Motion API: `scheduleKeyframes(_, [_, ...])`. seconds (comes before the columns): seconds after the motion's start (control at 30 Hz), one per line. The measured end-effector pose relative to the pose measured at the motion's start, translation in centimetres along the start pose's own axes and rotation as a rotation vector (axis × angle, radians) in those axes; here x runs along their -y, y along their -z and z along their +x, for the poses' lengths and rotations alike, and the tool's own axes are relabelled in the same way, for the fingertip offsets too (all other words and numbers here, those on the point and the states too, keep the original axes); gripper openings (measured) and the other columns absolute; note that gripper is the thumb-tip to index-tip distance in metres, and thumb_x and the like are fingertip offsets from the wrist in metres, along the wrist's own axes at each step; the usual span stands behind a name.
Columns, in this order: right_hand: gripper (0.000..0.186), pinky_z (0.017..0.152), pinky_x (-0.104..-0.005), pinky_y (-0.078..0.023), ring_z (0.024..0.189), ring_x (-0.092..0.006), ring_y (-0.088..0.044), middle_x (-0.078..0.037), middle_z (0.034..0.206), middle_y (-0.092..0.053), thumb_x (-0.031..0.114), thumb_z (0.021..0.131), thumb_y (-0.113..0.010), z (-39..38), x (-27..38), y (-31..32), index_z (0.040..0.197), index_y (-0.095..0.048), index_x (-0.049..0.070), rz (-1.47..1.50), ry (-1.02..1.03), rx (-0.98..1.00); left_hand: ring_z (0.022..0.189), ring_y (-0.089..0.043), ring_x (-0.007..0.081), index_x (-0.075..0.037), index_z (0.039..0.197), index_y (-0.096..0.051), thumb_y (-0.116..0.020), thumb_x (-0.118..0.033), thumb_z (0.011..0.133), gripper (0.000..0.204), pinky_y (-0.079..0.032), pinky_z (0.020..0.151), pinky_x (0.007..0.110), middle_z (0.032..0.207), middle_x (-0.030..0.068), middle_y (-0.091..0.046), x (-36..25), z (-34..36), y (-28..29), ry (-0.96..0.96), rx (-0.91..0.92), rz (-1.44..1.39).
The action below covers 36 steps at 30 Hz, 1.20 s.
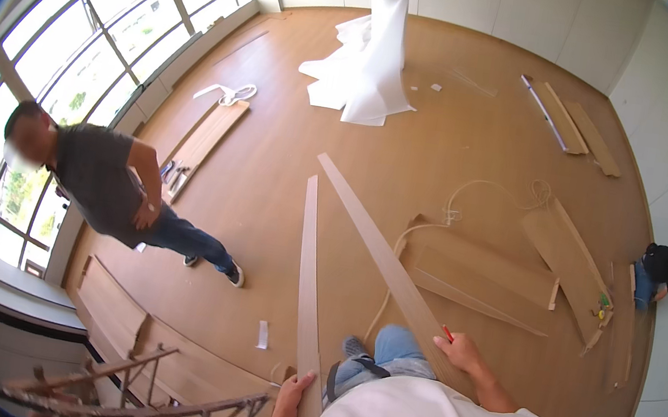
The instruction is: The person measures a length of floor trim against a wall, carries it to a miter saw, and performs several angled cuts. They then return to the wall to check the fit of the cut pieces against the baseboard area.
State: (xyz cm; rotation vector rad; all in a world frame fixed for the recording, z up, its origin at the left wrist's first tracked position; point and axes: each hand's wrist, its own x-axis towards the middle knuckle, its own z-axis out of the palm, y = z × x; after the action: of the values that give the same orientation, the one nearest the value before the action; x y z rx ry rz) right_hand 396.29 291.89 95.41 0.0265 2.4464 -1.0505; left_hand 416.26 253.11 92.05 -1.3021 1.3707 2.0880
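Two long wooden strips reach away from me over the floor, their far ends close together and their near ends apart. My left hand (292,395) is closed on the edge of the shorter, narrow wooden strip (309,265) near its close end. On the right, my right hand (463,353) rests at the edge of the longer wooden strip (383,254), with a slim red pencil or marker (447,333) sticking out of its closed fingers. The near end of the longer strip disappears behind my white shirt. My bent knee shows between the two strips.
A person (99,176) stands at the left by the windows; another person (660,271) crouches at the right wall. Brown panels (479,267) and a pale cable lie to the right. A rusty metal frame (143,412) is at lower left. A white foam roll (385,37) stands far off.
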Motion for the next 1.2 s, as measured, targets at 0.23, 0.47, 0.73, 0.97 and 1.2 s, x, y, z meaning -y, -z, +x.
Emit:
scheduleKeyframes(0.23, [0.058,0.066,-0.0476,-0.049,0.069,-0.0378,-0.066,-0.026,0.074,-0.066,0.054,0.088,-0.064,17.3,10.3,-2.4,0.078,-0.068,-0.003,-0.158,-0.026,0.111,0.076,-0.068,0.0179,0.001,0.111,-0.067,-0.077,-0.037,0.086,0.047,-0.054,0.068,0.031,0.093,0.0100,-0.072,-19.2,12.3,2.0,-0.067,-0.119,0.032])
scheduleKeyframes(0.47, [0.055,0.069,-0.0480,-0.052,0.076,-0.0417,-0.068,-0.026,0.079,-0.068,0.053,0.086,-0.065,42.3,22.3,-5.7,0.081,-0.071,-0.002,-0.260,0.032,0.097,0.078,-0.068,0.0186,0.003,0.112,-0.067,-0.078,-0.038,0.085,0.051,-0.054,0.070,0.032,0.093,0.0102,-0.071,-38.1,24.7,2.1,-0.063,-0.153,0.016])
scheduleKeyframes(0.73, [0.053,0.066,-0.0470,-0.050,0.068,-0.0373,-0.067,-0.024,0.072,-0.067,0.050,0.088,-0.064,65.2,40.0,-7.1,0.078,-0.069,-0.002,-0.213,0.121,0.141,0.079,-0.068,0.0181,0.003,0.116,-0.066,-0.073,-0.037,0.091,0.048,-0.054,0.072,0.033,0.098,0.0097,-0.072,-54.8,35.9,6.2,-0.051,-0.212,-0.091])
scheduleKeyframes(0.97, [0.054,0.063,-0.0476,-0.047,0.065,-0.0372,-0.065,-0.024,0.069,-0.064,0.051,0.089,-0.065,85.7,55.3,-12.1,0.073,-0.066,-0.001,-0.200,0.101,0.076,0.077,-0.068,0.0195,0.003,0.116,-0.066,-0.079,-0.033,0.084,0.050,-0.054,0.071,0.033,0.096,0.0105,-0.072,-76.9,53.4,11.7,-0.080,-0.172,0.011])
scheduleKeyframes(1.2, [0.046,0.080,-0.0487,-0.054,0.088,-0.0390,-0.070,-0.022,0.092,-0.072,0.050,0.091,-0.057,101.2,69.4,-15.4,0.100,-0.076,0.009,-0.140,0.098,0.104,0.082,-0.067,0.0212,0.003,0.117,-0.067,-0.073,-0.030,0.087,0.045,-0.053,0.075,0.035,0.095,0.0106,-0.070,-104.7,67.9,10.8,-0.120,-0.006,0.202])
